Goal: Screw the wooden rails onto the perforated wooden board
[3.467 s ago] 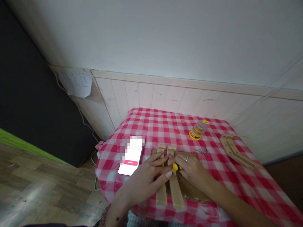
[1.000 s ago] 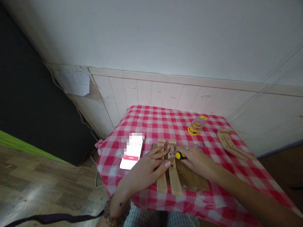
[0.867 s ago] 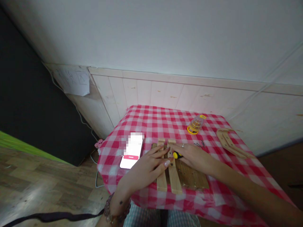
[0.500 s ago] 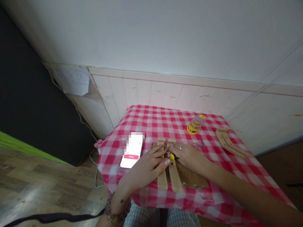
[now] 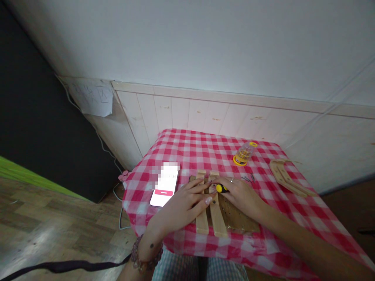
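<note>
Holding two pale wooden slats (image 5: 215, 218) on a wooden board (image 5: 238, 218) atop a red-and-white gingham table (image 5: 199, 148).
The slats lay side by side across the board, their ends overhanging it. Two curved wooden pieces (image 5: 288, 173) lay at the table's right, and a phone (image 5: 164, 185) with a pixelated screen lay just left of the board. The left hand (image 5: 181, 208) was spread open, holding nothing, its fingers reaching over the left slat, with a beaded bracelet (image 5: 145, 255) on the wrist. The right hand (image 5: 240, 197) was curled shut on a yellow-and-black screwdriver (image 5: 222, 188) above the right slat, its tip hidden. Beyond them, a clear bottle (image 5: 244, 154) with yellow ends held small gold-coloured bits, and a few dark screws (image 5: 247, 179) lay near the right hand.
</note>
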A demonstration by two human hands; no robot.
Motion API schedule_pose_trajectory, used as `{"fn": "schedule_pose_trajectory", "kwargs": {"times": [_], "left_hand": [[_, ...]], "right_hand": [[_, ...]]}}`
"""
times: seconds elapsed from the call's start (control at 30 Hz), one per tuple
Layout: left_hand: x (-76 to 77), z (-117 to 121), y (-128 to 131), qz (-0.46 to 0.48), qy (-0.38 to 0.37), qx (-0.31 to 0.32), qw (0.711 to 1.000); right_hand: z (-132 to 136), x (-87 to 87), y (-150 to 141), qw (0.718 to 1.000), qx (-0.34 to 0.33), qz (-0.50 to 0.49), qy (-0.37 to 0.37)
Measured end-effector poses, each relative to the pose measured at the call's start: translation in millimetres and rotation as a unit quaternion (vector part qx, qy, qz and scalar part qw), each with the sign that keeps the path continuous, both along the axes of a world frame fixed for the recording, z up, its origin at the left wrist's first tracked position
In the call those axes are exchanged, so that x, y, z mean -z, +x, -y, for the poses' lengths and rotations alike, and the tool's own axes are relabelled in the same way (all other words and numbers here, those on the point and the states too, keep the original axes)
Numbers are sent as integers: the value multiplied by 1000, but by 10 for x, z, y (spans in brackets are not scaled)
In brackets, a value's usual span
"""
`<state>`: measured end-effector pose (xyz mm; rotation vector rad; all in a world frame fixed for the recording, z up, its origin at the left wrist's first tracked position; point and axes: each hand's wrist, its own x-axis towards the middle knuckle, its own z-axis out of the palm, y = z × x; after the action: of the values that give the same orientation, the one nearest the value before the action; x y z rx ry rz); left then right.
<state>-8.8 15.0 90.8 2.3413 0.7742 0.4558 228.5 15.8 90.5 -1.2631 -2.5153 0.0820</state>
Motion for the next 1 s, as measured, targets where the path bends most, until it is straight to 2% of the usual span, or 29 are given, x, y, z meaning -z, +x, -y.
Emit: {"fn": "schedule_pose_trajectory", "kwargs": {"times": [0.27,0.57,0.7,1.0], "left_hand": [[-25,5,4,9,18,0,1000],[-49,-26,9,11,21,10,1000],[-71,-11,26,0,33,5,999],[-95,9,26,-9,50,1,999]], "right_hand": [[19,-35,20,999,11,-34,-15],[62,-212,264,998,18,-51,-13],[96,-161,280,999,34,-34,-16],[75,3,13,997,36,-60,-10]]}}
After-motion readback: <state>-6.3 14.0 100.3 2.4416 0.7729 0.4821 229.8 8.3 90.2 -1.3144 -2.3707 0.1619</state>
